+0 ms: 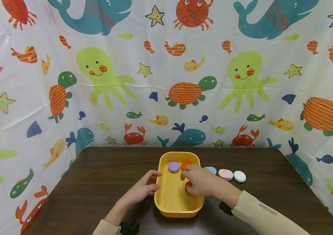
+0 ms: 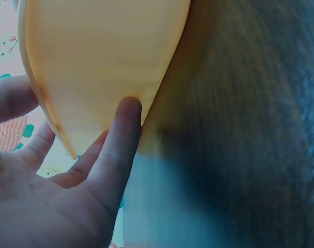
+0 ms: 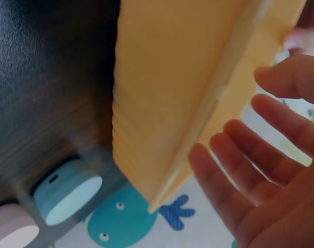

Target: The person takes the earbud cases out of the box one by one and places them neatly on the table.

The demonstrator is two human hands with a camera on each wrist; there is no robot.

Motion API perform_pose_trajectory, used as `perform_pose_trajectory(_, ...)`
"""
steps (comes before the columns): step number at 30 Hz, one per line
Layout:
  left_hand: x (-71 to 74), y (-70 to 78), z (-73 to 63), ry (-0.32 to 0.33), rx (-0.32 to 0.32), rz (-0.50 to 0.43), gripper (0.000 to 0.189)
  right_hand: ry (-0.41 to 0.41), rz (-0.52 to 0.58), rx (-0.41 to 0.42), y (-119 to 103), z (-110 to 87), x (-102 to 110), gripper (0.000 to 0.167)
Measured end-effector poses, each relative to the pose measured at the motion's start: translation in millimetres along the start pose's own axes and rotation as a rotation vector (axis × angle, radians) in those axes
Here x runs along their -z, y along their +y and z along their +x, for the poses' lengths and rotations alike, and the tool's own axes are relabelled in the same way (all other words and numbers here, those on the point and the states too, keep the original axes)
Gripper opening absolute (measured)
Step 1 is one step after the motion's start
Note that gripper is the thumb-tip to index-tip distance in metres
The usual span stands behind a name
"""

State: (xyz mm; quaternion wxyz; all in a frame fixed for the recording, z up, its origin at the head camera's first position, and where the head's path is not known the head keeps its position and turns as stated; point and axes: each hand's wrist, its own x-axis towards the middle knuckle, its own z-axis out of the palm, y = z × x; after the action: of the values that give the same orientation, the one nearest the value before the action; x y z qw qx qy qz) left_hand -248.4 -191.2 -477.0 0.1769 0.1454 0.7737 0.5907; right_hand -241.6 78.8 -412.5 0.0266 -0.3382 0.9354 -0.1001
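The right hand [image 1: 198, 180], fingers parted, partly hides the red disc [image 1: 188, 184], three o'clock in the yellow tray [image 1: 168, 196]; likely light, stiff, slick, best pinched edgewise. The left hand [image 1: 142, 190], fingers extended, touches nine o'clock. Purple disc [image 1: 173, 166], eleven; orange disc [image 1: 185, 164], one; the wall [image 3: 162, 77] bars three pale discs [image 1: 225, 174] between two and three.

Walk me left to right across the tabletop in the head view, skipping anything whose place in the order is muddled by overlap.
Left hand → purple piece inside the yellow container → orange piece → light blue piece → pink piece → white piece.
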Motion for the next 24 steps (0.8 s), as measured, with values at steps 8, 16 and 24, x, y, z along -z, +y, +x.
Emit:
perform_pose_trajectory(8, 0.8, 0.2, -0.4, -0.016, -0.007, -0.002, 0.043, -0.079, -0.137, -0.026, -12, 6.3, -16, 0.023)
perform_pose_trajectory(16, -0.7, 2.8, -0.8, -0.015, 0.001, -0.010, 0.044, -0.150, -0.138, -0.077, -21, 10.1, -25, 0.023)
perform_pose_trajectory(24, -0.3, 2.4, -0.9, -0.006, 0.005, -0.006, 0.043, -0.170, -0.079, -0.146, -24, 13.9, -24, 0.029)
